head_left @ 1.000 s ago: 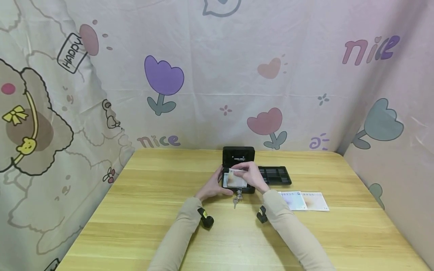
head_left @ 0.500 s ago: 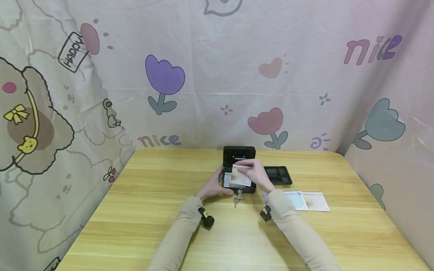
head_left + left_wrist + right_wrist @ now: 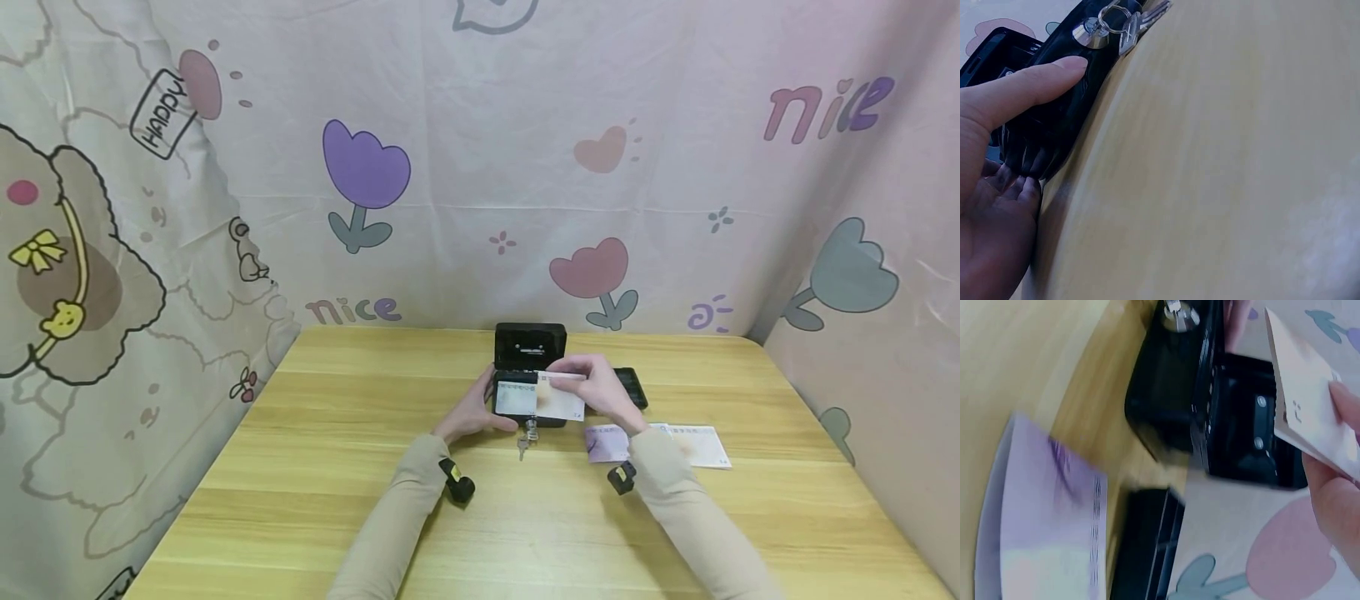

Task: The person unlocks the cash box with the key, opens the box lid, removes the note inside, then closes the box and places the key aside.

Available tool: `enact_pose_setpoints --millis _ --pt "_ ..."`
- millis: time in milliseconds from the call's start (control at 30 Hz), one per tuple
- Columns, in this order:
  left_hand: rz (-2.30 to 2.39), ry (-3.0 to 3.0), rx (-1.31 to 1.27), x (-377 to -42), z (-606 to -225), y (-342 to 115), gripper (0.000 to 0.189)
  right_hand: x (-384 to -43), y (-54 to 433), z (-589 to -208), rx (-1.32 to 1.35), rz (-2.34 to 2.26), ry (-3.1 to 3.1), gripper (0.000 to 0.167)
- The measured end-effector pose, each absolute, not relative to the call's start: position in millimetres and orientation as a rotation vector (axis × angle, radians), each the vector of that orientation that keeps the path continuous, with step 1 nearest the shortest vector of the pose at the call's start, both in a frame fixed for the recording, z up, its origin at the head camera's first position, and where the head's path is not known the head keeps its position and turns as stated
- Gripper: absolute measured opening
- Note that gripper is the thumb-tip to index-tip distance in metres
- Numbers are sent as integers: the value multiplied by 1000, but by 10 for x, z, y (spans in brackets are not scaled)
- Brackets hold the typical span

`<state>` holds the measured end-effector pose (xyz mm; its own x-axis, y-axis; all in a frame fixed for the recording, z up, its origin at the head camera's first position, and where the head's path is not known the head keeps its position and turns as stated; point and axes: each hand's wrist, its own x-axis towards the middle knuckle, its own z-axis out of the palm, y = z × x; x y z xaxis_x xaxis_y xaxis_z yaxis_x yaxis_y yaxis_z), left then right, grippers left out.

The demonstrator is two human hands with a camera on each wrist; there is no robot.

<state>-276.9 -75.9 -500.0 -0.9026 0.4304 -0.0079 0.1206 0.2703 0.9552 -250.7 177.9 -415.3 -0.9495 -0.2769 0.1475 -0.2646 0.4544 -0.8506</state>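
In the head view a small black cash box (image 3: 531, 343) stands with its lid raised. My left hand (image 3: 474, 410) holds its left side, thumb along the front beside the lock (image 3: 1091, 32) and fingers against the side. Keys (image 3: 522, 448) hang from that lock. A pale bluish banknote (image 3: 515, 400) shows inside the box. My right hand (image 3: 597, 388) pinches a small stack of pale banknotes (image 3: 562, 403) with a tan patch, over the box's right edge. In the right wrist view the stack (image 3: 1313, 394) is seen clamped between thumb and fingers.
A black compartment tray (image 3: 632, 387) lies right of the box, partly behind my right hand. Nearer me are a purple banknote stack (image 3: 606, 444) and a pale stack (image 3: 702, 447), with another partly under the right sleeve. A printed cloth hangs behind the wooden table (image 3: 352, 400).
My right hand has lifted the tan-patched banknotes out of the box and carried them right. The bluish banknote beneath is now more exposed. The left hand stays on the box.
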Motion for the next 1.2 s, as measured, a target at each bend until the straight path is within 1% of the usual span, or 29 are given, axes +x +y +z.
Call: enact_pose_setpoints --millis 233,633,833,1200 --pt "1659 2275 506 -2767 -4999 -762 128 -2450 2067 -4154 -513 -1534 2653 30" --pt "1664 2285 516 -2768 -5006 -767 127 -2371 2601 -4151 -517 -1531 2606 30" --pt "1655 2296 496 -2759 -5007 -766 126 -2332 2859 -4158 -463 -1522 2601 35" --pt "1651 2296 493 -2749 -4993 -769 126 -2307 3245 -4249 -419 -1489 2660 32"
